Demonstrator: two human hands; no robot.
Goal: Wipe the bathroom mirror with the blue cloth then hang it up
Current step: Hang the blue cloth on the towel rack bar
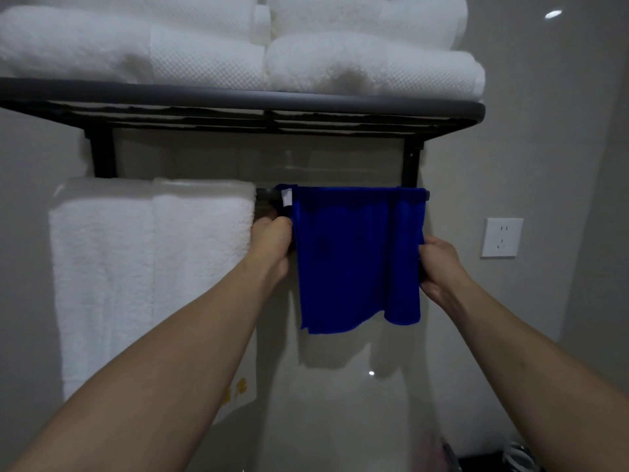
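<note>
The blue cloth (357,257) hangs draped over the black towel bar (267,193) under the wall rack, with a small white tag at its upper left corner. My left hand (272,245) grips the cloth's left edge, fingers curled round it. My right hand (442,267) pinches the cloth's right edge at mid height. The mirror is not in view.
A white towel (149,277) hangs on the same bar to the left of the cloth. Folded white towels (238,46) are stacked on the black rack shelf (306,103) above. A white wall socket (502,237) sits on the tiled wall at the right.
</note>
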